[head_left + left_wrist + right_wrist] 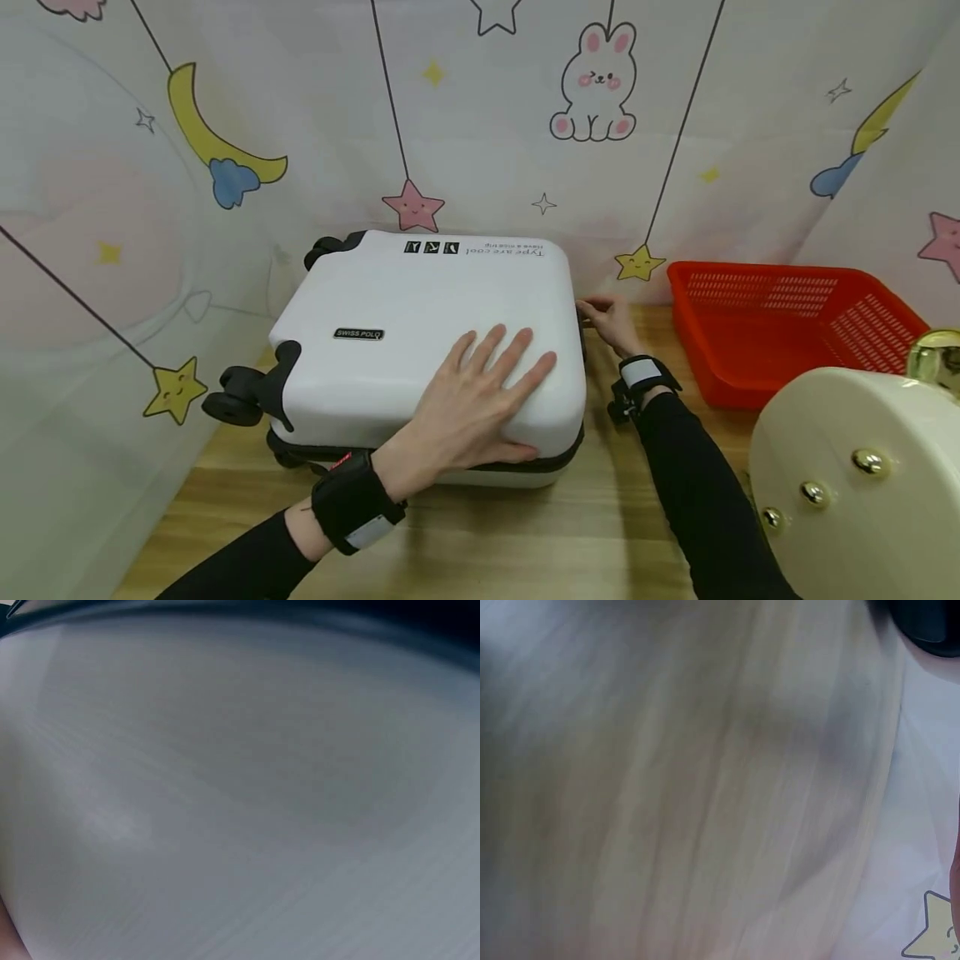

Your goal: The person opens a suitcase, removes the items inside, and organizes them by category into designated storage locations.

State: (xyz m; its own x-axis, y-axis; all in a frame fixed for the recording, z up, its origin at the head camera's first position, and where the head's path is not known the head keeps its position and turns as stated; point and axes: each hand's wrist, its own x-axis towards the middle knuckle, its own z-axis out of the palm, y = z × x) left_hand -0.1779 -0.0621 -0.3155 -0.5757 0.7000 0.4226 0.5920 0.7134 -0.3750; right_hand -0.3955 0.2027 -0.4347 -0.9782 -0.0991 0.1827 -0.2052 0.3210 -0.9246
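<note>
A white hard-shell suitcase (420, 308) lies flat on the wooden table (510, 550), its black wheels (236, 396) toward the left. My left hand (480, 404) rests on its top shell with fingers spread and straight. The left wrist view shows mostly the pale, blurred shell (240, 780) with a dark band above. At the suitcase's right end, my right hand (611, 323) touches the black edge (582, 329), thumb and fingers close together. What lies between those fingertips is hidden. The right wrist view is blurred and shows mainly tabletop (705, 787).
A red plastic basket (720, 358) stands at the right, beyond my right forearm. A cream rounded object (847, 483) with gold studs fills the near right corner. Behind the suitcase hangs a printed cloth (487, 117) with stars and a bunny.
</note>
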